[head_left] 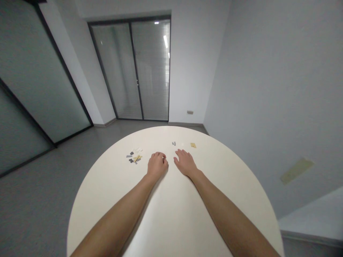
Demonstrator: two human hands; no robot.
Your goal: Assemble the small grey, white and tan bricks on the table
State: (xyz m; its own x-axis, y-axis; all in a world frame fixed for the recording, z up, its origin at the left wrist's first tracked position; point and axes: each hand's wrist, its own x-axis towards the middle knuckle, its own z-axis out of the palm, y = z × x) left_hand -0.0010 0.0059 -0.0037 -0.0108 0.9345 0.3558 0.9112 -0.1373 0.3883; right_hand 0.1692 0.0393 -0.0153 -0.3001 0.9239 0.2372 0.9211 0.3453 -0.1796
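My left hand (157, 164) rests on the white table with its fingers curled inward. Whatever it may hold is hidden or too small to name. To its left lies a loose pile of small flat pieces (137, 158) in yellow, grey, black and white. Across a narrow gap, my right hand (185, 162) lies palm down with its fingers spread. Just beyond my right hand's fingertips are small grey pieces (174, 143), and a flat yellow piece (193, 145) lies farther to the right. Neither hand touches these pieces.
The round white table (171, 214) curves away at both sides. Behind it stand glass doors (134, 71) with dark frames. A grey-white wall (278, 89) rises on the right, with a yellowish strip (297, 170) on it. Frosted panels (45, 71) are at the left.
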